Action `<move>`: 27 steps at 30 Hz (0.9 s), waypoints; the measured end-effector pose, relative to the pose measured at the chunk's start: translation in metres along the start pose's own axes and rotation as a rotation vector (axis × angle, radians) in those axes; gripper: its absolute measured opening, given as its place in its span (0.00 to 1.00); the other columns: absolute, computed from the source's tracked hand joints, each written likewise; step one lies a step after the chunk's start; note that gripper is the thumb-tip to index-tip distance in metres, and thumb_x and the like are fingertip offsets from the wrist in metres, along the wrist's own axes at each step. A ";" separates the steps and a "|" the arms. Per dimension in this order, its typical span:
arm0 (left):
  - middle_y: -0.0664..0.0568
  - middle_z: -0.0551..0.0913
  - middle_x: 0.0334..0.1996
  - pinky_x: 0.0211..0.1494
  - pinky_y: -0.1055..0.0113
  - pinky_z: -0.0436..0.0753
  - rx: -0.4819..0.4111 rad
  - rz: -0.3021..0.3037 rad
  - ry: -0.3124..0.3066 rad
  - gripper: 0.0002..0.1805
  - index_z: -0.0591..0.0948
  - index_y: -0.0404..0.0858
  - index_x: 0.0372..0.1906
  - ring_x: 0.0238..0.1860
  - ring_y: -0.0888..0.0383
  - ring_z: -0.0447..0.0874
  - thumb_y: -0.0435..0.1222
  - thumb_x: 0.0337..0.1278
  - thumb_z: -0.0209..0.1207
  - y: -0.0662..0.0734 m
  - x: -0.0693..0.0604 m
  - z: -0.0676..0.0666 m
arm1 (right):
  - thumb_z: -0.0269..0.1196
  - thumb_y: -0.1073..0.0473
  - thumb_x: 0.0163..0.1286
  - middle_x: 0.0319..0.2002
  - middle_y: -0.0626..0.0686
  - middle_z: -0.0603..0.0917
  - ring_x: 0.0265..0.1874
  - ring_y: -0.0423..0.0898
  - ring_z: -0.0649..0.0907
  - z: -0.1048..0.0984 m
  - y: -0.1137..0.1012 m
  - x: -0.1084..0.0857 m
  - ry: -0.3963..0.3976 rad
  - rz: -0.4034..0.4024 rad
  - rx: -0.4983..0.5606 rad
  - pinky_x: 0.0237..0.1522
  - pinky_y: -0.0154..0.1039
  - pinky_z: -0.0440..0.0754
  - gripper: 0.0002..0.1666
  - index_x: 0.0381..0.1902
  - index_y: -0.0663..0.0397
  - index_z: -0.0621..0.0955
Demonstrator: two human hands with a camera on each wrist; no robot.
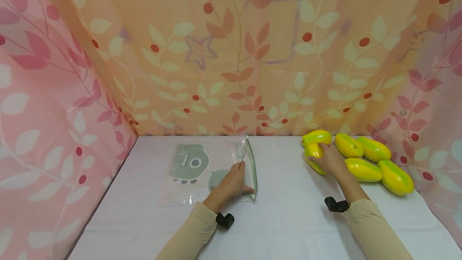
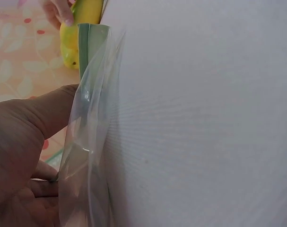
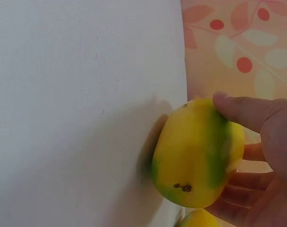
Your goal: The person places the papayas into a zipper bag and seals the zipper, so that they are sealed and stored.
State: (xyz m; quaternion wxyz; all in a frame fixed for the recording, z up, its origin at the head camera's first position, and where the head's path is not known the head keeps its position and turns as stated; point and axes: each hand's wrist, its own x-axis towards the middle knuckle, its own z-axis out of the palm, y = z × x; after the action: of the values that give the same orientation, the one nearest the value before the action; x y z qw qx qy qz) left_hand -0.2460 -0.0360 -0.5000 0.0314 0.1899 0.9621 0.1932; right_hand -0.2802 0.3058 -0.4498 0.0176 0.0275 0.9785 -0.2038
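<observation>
In the head view a clear plastic zip bag (image 1: 189,161) with grey-green cartoon prints lies flat, its green-edged mouth facing right. My left hand (image 1: 231,181) holds the bag at that mouth, thumb toward the near corner. In the left wrist view the clear film (image 2: 84,156) stands up beside the thumb, with the green strip (image 2: 93,40) above; part of the fingers is hidden behind the film. My right hand (image 1: 328,159) grips a yellow papaya (image 3: 195,156) with green patches, thumb on one side and fingers on the other. Another papaya (image 1: 317,136) lies just behind it.
Several more yellow-green papayas (image 1: 363,170) lie in a group to the right of my right hand. The white-covered table (image 1: 281,220) meets a leaf-patterned cloth backdrop (image 1: 231,51) at the back. Pink patterned cloth (image 1: 47,131) stands along the left side, and similar cloth along the right.
</observation>
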 end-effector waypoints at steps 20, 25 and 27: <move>0.35 0.68 0.66 0.70 0.57 0.69 -0.033 -0.006 -0.018 0.61 0.59 0.26 0.71 0.68 0.45 0.67 0.52 0.34 0.77 0.001 0.002 -0.002 | 0.67 0.45 0.63 0.60 0.74 0.66 0.54 0.66 0.70 0.002 -0.001 -0.001 -0.035 0.068 0.047 0.63 0.65 0.68 0.51 0.70 0.71 0.58; 0.36 0.68 0.67 0.70 0.57 0.69 -0.037 -0.009 -0.027 0.61 0.59 0.27 0.71 0.69 0.45 0.67 0.52 0.34 0.77 0.001 0.001 -0.001 | 0.67 0.45 0.63 0.59 0.74 0.67 0.53 0.66 0.71 0.002 0.001 -0.002 -0.031 0.069 0.051 0.62 0.64 0.69 0.51 0.69 0.71 0.59; 0.36 0.67 0.67 0.71 0.57 0.69 -0.039 -0.013 -0.033 0.61 0.59 0.27 0.72 0.69 0.45 0.67 0.52 0.35 0.77 0.001 0.001 -0.001 | 0.67 0.44 0.62 0.59 0.74 0.67 0.52 0.65 0.71 0.001 0.000 -0.002 -0.029 0.068 0.055 0.61 0.64 0.70 0.51 0.69 0.71 0.59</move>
State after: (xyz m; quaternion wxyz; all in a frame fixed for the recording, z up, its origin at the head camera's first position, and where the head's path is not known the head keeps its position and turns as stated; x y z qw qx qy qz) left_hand -0.2467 -0.0350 -0.4983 0.0523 0.1861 0.9588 0.2083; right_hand -0.2779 0.3054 -0.4511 0.0380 0.0585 0.9706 -0.2303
